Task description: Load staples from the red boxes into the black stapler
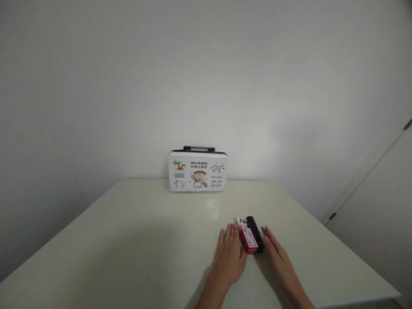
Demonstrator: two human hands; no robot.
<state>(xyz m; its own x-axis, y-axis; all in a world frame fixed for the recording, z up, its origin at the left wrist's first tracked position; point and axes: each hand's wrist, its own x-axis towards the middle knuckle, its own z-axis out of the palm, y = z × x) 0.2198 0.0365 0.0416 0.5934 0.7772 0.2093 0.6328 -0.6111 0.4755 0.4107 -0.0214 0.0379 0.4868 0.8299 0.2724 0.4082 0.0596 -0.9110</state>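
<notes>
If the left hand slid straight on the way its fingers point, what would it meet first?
Likely nothing nearby: the left hand points past the red box on its right, toward the white illustrated carry case at the wall. Depth is hard to judge.

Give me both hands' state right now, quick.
Left hand: open, flat on the table, fingers against the red box.
Right hand: open, holding nothing, beside the black box.
</notes>
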